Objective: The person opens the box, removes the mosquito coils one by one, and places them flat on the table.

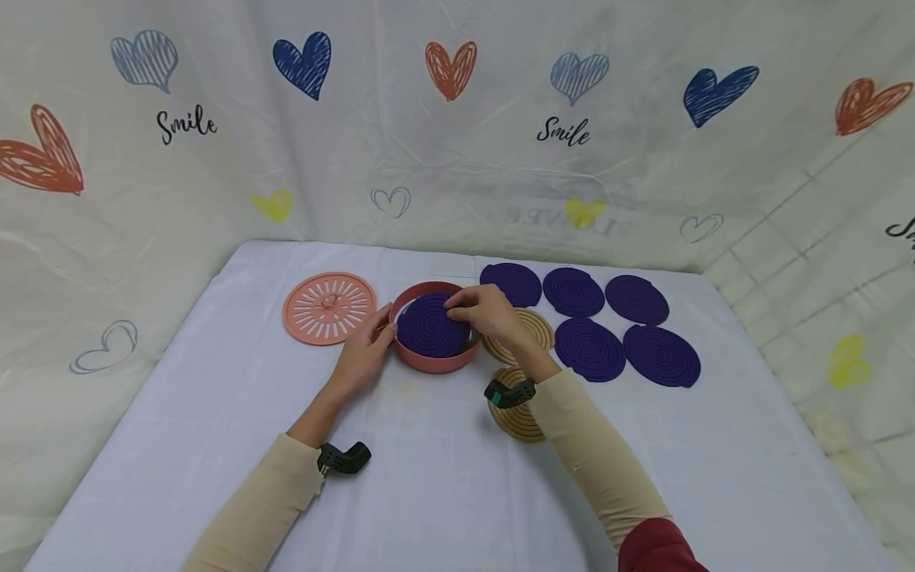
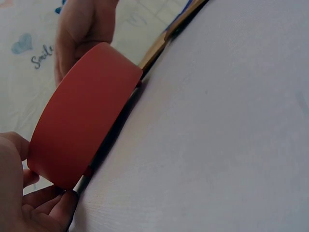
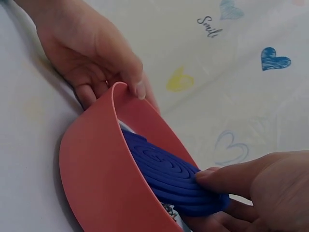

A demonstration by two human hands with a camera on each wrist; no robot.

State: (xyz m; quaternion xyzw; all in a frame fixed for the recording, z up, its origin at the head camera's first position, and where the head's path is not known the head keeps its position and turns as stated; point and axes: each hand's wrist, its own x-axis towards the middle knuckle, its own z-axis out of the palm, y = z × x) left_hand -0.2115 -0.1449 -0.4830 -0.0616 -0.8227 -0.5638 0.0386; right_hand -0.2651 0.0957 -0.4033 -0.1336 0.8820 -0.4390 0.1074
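The purple coil (image 1: 431,324) lies flat across the mouth of the pink holder (image 1: 433,362), which stands on the worktop (image 1: 429,477). The right hand (image 1: 486,312) pinches the coil's rim at the holder's right side, thumb on top. The left hand (image 1: 368,349) grips the holder's left wall. Right of the holder lie tan coils (image 1: 529,326) and five more purple coils (image 1: 608,326); the slotted lid (image 1: 329,307) lies to its left, with open cloth in front

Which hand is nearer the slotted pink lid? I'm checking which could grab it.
Left. The left hand steadies the pink bowl beside the lid; the right hand is beyond the bowl.
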